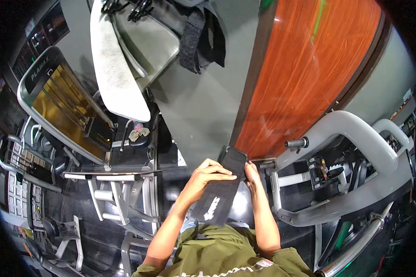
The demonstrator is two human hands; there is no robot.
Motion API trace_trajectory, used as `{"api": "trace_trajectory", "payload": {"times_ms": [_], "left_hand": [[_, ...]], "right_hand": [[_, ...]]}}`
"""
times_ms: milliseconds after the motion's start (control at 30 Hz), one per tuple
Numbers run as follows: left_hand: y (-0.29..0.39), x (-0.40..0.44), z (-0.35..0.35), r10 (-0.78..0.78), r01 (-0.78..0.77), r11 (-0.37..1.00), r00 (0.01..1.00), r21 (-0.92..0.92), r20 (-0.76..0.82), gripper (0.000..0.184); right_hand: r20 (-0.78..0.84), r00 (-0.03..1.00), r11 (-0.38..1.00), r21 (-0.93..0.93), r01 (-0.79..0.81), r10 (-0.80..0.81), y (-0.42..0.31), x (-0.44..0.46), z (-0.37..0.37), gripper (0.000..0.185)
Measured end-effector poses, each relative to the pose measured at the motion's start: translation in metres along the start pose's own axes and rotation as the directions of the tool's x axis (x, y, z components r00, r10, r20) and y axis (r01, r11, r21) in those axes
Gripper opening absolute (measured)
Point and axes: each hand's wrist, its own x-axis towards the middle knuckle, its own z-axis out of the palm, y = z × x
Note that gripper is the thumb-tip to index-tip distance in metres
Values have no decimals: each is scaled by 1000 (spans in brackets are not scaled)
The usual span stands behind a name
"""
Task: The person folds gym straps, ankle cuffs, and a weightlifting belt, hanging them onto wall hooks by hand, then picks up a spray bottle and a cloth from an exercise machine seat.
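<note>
A wide black fabric belt (219,198), which looks like a lifting belt with white lettering near its lower end, is held in front of my body. My left hand (208,176) lies across its left side, fingers closed together over the front face. On the other edge, my right hand (252,174) grips the belt near its folded upper end. The fingers of that hand are partly hidden behind the fabric. The lower end slants down toward my green shirt (226,251).
A white towel (118,69) and black straps (201,44) hang on the grey wall ahead. A reddish wooden door (305,78) stands to the right. Weight machines flank me: a cable stack (69,106) on the left and a grey-framed machine (379,143) on the right.
</note>
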Motion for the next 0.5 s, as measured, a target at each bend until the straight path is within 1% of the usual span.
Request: {"api": "trace_trajectory", "payload": {"times_ms": [33, 100, 133, 167, 233, 267, 300, 367, 400, 433, 500], "left_hand": [[-1, 0, 2, 2, -2, 1000, 1000, -7, 8, 40], [-5, 1, 7, 54, -52, 997, 997, -49, 48, 39], [-7, 2, 7, 58, -52, 995, 996, -81, 74, 39], [-7, 4, 8, 65, -58, 995, 995, -84, 81, 39], [-4, 7, 11, 101, -99, 992, 995, -77, 21, 40], [-3, 8, 10, 118, -118, 990, 993, -80, -2, 41], [-1, 10, 9, 121, -120, 989, 993, -83, 3, 41], [3, 12, 3, 149, -149, 989, 989, 15, -3, 40], [0, 12, 2, 186, -185, 982, 983, 48, -7, 40], [1, 11, -1, 189, -188, 981, 982, 49, -3, 40], [4, 9, -7, 187, -186, 976, 982, 113, -1, 46]], "right_hand": [[-75, 997, 999, 52, 5, -1, -7, -8, 0, 31], [-144, 989, 972, 227, 52, -19, 8, 3, -24, 29], [-106, 993, 954, 289, 81, -52, 5, -1, -30, 27], [-113, 992, 952, 292, 88, -57, 1, -2, -33, 27], [-111, 991, 956, 274, 103, -75, -8, -6, -37, 28], [-142, 985, 957, 260, 127, -92, -15, -11, -35, 28], [-148, 985, 956, 261, 130, -93, -21, -11, -34, 28], [-241, 969, 955, 266, 129, -63, -35, -13, -29, 27], [-238, 968, 950, 277, 142, -75, -40, -17, -27, 27], [-240, 968, 949, 280, 145, -77, -45, -19, -24, 27], [-224, 973, 935, 327, 136, -63, -52, -23, -21, 29]]}}
